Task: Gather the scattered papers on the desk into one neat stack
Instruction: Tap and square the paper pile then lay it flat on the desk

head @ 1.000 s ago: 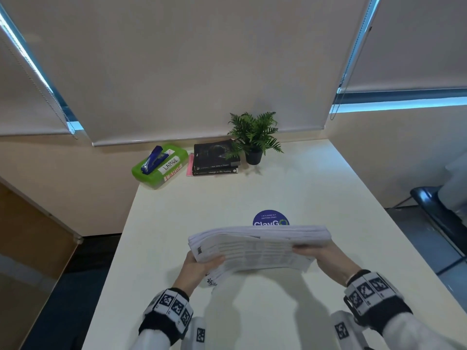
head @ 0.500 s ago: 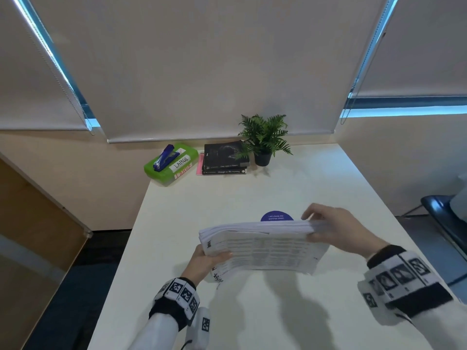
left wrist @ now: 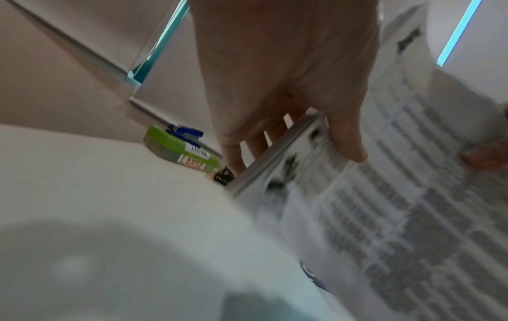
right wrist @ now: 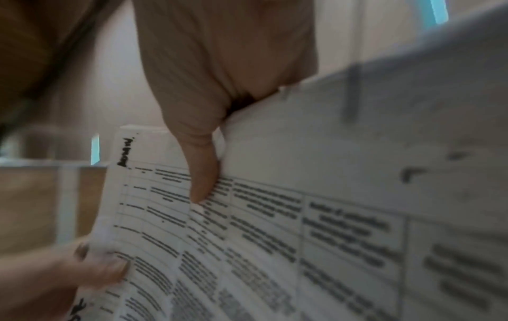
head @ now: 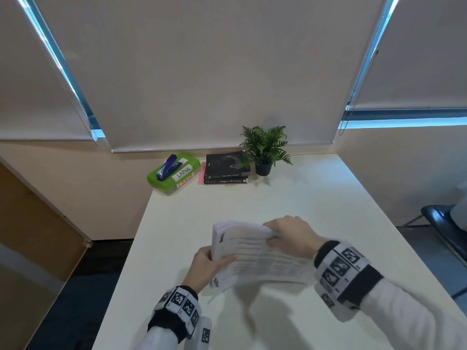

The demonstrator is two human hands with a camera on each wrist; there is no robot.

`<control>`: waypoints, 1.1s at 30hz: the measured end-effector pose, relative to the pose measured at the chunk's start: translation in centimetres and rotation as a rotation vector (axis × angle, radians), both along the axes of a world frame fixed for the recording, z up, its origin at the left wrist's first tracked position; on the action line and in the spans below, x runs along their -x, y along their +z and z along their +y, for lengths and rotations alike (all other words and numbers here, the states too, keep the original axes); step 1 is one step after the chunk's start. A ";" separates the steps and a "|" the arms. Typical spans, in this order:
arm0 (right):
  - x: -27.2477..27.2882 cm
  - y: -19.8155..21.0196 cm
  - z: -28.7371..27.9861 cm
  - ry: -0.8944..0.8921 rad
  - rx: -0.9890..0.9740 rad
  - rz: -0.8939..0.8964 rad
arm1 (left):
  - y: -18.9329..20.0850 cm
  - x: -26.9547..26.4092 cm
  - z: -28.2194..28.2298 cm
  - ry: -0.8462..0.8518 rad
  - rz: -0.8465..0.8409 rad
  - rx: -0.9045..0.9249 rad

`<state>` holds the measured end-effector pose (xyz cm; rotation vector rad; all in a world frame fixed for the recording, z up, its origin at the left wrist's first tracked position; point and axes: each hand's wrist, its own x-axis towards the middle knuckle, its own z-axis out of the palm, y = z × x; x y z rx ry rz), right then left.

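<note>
A thick stack of printed papers (head: 255, 256) is held up on its edge above the white desk (head: 316, 198), its printed tables facing me. My left hand (head: 206, 265) grips the stack's left end, thumb (left wrist: 347, 139) on the front and fingers behind. My right hand (head: 290, 236) holds the top edge from above, thumb (right wrist: 202, 173) pressed on the front page (right wrist: 274, 228). The lower sheets fan out unevenly towards the desk, blurred in the wrist views.
At the desk's far edge stand a green box (head: 174, 174) marked LARGE with a blue stapler (head: 166, 166) on it, stacked black books (head: 226, 169) and a small potted fern (head: 264, 150). A dark chair (head: 444, 223) sits to the right of the desk.
The stack has been tipped from lying nearly flat to standing on its edge. My right hand moved from the right end up to the top edge and leftwards.
</note>
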<state>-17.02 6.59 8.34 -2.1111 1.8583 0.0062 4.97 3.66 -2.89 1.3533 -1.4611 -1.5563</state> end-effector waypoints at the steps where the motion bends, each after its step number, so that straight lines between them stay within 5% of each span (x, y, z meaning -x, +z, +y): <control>1: 1.2 0.4 0.2 -0.028 0.007 -0.073 | 0.5 -0.2 -0.2 -0.004 -0.013 0.040; 4: 4.7 1.1 1.7 -0.213 -0.087 -0.616 | 2.0 -0.8 -0.9 0.050 0.108 0.075; 7: 6.6 -0.3 3.5 -0.397 -0.261 -1.067 | 3.2 -0.6 -1.1 0.126 0.360 -0.091; 12: 6.7 -5.2 5.5 -0.682 -0.448 -1.262 | 3.2 1.6 2.6 -0.113 0.443 -0.383; 19: 6.4 -8.2 6.8 -0.775 -0.837 -1.383 | 1.6 1.9 4.3 -0.077 0.326 -0.480; 22: 5.2 -7.6 6.2 -0.760 -0.672 -1.330 | 2.8 2.7 3.6 0.005 0.254 -0.338; 29: 2.1 -5.1 5.8 -0.578 0.152 -1.243 | 5.9 4.7 3.4 0.185 0.343 0.014; 33: 1.8 -6.7 5.8 -0.588 0.149 -1.301 | 4.9 5.3 3.8 0.121 0.368 -0.015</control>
